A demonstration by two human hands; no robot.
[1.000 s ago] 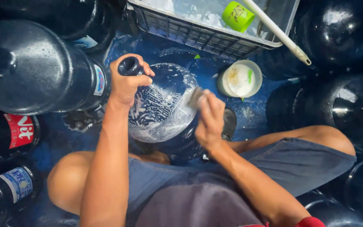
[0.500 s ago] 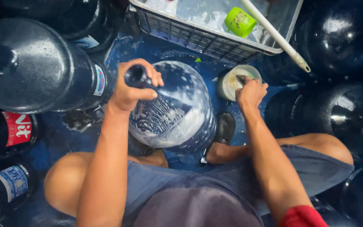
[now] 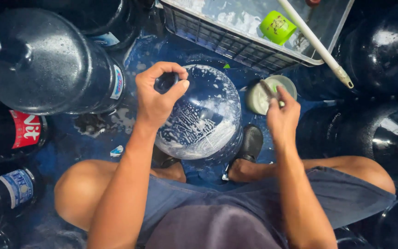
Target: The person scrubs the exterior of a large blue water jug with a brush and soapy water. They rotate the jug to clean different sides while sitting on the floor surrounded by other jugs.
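A round blue water jug [image 3: 203,120], streaked with white suds, stands between my knees on the wet blue floor. My left hand [image 3: 155,99] is wrapped around its dark neck at the top. To the right of the jug, my right hand [image 3: 282,117] pinches a small dark scrub pad [image 3: 269,88] over a little round bowl [image 3: 256,101] of pale soapy paste. The pad's tip rests in the bowl. My black shoe [image 3: 252,143] shows below the bowl.
Large dark jugs crowd both sides: one lying at left [image 3: 42,64], others at right [image 3: 383,46]. A grey plastic crate [image 3: 236,39] of foamy water at the top holds a green cup [image 3: 277,27] and a white pole [image 3: 316,44]. Labelled bottles [image 3: 19,131] lie at far left.
My right hand left the jug's soapy side and moved right to the small bowl with the scrub pad. My left hand kept its hold on the neck.
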